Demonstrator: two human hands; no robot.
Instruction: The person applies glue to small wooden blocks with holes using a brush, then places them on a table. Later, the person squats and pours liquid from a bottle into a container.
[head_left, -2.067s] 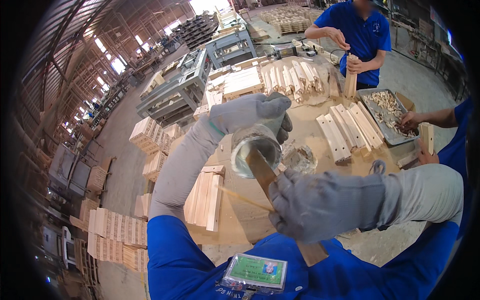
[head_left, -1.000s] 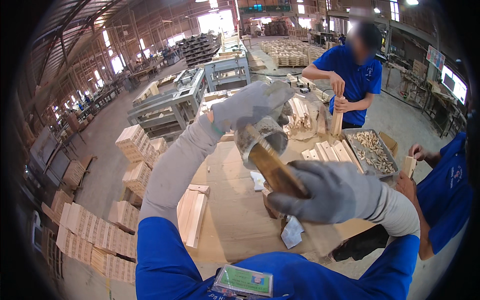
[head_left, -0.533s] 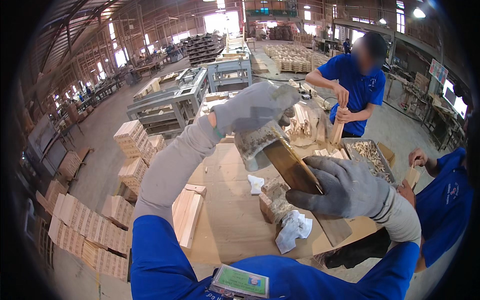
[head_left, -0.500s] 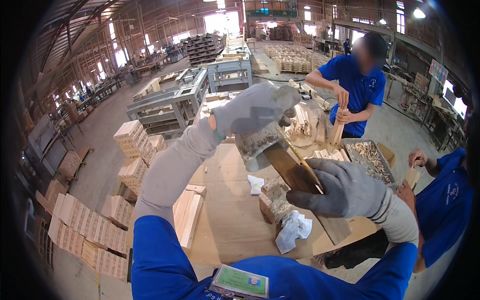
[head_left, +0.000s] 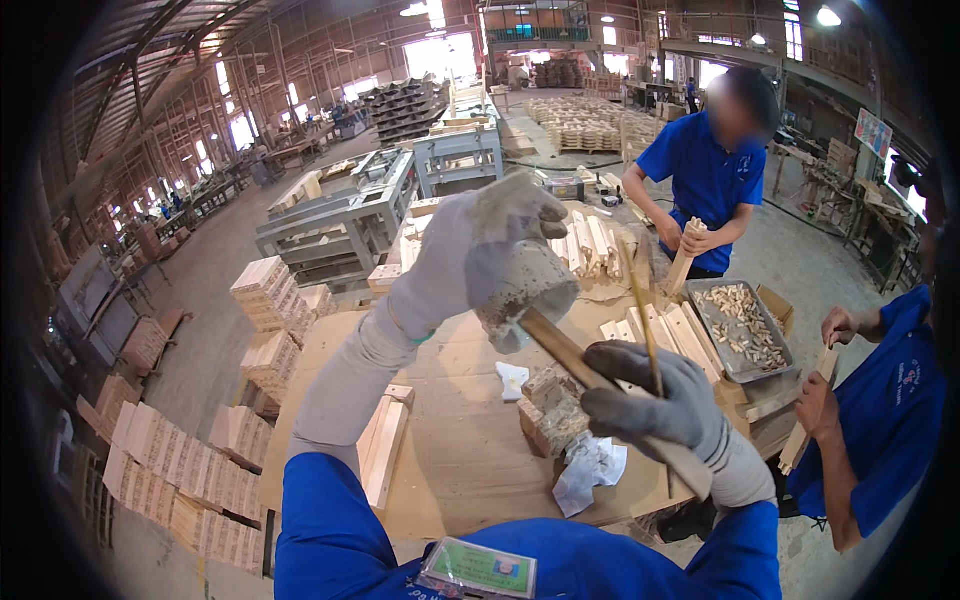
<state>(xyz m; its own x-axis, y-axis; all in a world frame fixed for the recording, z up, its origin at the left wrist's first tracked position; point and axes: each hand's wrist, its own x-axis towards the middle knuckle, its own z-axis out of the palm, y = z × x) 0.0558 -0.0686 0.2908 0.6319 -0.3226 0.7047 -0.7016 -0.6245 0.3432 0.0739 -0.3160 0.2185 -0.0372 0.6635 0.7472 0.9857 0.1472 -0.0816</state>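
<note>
My gloved left hand (head_left: 462, 250) grips a grey, crusted cup (head_left: 535, 287), tilted with its mouth toward my right hand. In my gloved right hand (head_left: 660, 400) are a flat wooden strip (head_left: 556, 346) and a thin stick (head_left: 641, 290). The strip's far end meets the cup's rim; how far it reaches inside is hidden. The thin stick rises steeply between my fingers, apart from the cup. Below them on the table stand a crusted, hollow block (head_left: 550, 420) and a crumpled white cloth (head_left: 590, 470). A smaller white scrap (head_left: 512, 380) lies beside the block.
Wood pieces (head_left: 383, 445) lie on the cardboard-covered table (head_left: 450, 440). A grey tray (head_left: 735, 376) of dowels stands at the right, near two co-workers in blue holding wood pieces. Stacked wood blocks (head_left: 265, 300) rise at the left. Grey metal frames (head_left: 340, 235) stand beyond.
The strip has turned from its broad face to a narrower view. The thin stick has swung more upright, away from the cup. Both hands have shifted slightly left.
</note>
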